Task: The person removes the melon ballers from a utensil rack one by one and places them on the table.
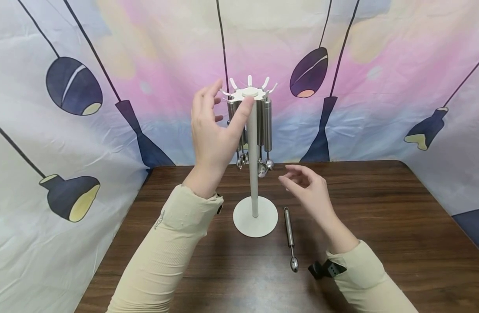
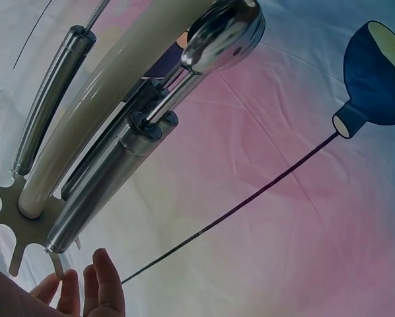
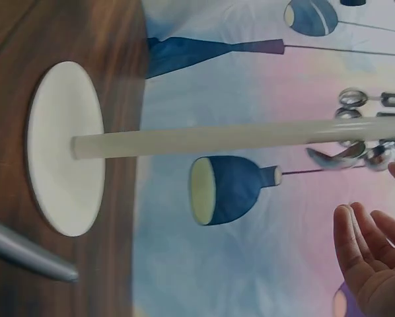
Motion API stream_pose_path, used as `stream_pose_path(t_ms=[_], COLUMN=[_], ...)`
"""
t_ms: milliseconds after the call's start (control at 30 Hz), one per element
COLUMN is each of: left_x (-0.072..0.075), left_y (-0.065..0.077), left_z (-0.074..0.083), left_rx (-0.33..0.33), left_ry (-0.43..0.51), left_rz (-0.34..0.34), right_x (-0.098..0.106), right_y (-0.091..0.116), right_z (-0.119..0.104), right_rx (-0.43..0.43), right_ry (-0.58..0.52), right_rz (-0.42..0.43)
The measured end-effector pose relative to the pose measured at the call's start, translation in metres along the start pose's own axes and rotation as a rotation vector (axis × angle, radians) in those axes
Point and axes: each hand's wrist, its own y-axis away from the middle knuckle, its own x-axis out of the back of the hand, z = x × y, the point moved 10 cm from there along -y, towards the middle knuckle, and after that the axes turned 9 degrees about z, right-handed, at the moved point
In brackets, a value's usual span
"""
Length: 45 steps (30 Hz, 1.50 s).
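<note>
**Left hand at the rack's crown, right hand loose by the pole**

The left hand point(image 1: 212, 130) is raised, fingers spread and apart, thumb tip touching the white hub at the top of the rack point(image 1: 254, 152); it grips nothing; in the left wrist view its fingertips point(image 2: 105, 284) sit just beside the hub's prongs. The right hand point(image 1: 307, 187) hovers right of the pole, fingers loosely curled, holding nothing. Steel tools point(image 1: 266, 130) hang from the hub, heads down. The rack's round base point(image 1: 255, 222) stands on the table point(image 1: 400, 226) near its middle; a melon baller point(image 1: 291, 237) lies flat just right of the base, below the right hand, scoop toward the near edge.
</note>
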Motion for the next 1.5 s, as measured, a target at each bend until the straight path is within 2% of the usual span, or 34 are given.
stream_pose_path(t_ms=[500, 833, 1267, 1500], left_x=[0.001, 0.005, 0.009, 0.01], left_y=[-0.003, -0.004, -0.005, -0.006], left_z=[-0.005, -0.005, -0.004, -0.005], left_rx=[-0.006, -0.019, -0.045, -0.043], left_ry=[-0.003, 0.012, 0.023, 0.037], left_rz=[-0.012, 0.011, 0.022, 0.021], right_x=[-0.009, -0.016, -0.02, -0.017], right_y=[-0.017, -0.029, -0.033, -0.03], right_z=[-0.055, -0.086, -0.102, -0.106], right_rx=[0.137, 0.216, 0.237, 0.241], right_ry=[-0.085, -0.085, -0.018, -0.03], right_rz=[-0.027, 0.001, -0.006, 0.001])
